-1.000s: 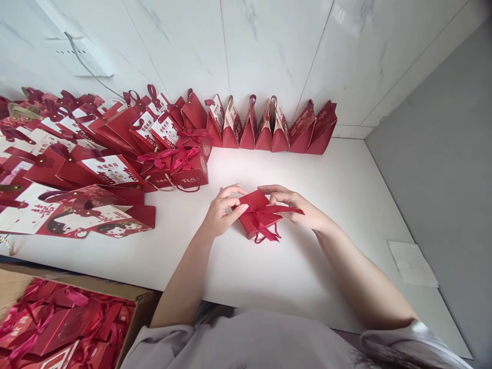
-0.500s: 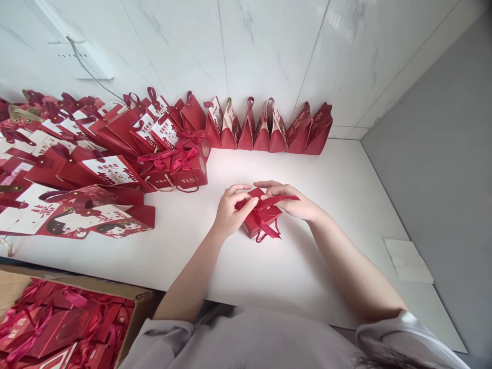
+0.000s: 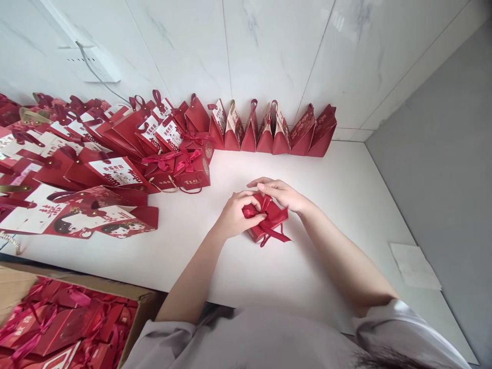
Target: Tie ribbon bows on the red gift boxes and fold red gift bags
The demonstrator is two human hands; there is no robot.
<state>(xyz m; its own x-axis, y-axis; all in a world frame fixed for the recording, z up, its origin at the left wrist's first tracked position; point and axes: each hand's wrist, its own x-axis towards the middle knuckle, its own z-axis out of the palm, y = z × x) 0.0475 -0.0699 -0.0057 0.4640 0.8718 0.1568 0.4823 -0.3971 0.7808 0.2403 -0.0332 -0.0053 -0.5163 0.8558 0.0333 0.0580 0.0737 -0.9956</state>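
A small red gift box (image 3: 254,233) stands on the white table between my hands, with a twisted red cord handle at its near side. Across its top lies a red satin ribbon (image 3: 277,219), with one tail hanging toward me. My left hand (image 3: 239,212) pinches the ribbon at the middle between thumb and fingers. Just behind the box, my right hand (image 3: 282,193) hovers at its far right edge, fingers extended and somewhat apart. Part of the box is hidden under the left fingers and the ribbon.
Red gift bags (image 3: 251,128) stand in a row along the tiled wall. Many more bags (image 3: 119,171) crowd the left side, beside ribboned boxes (image 3: 192,171). A cardboard carton (image 3: 144,307) of red boxes sits at lower left. White paper (image 3: 415,265) lies at the right.
My left hand has moved inward over the box and closed on the ribbon's middle. My right hand has let go of the ribbon and drawn back to the far side.
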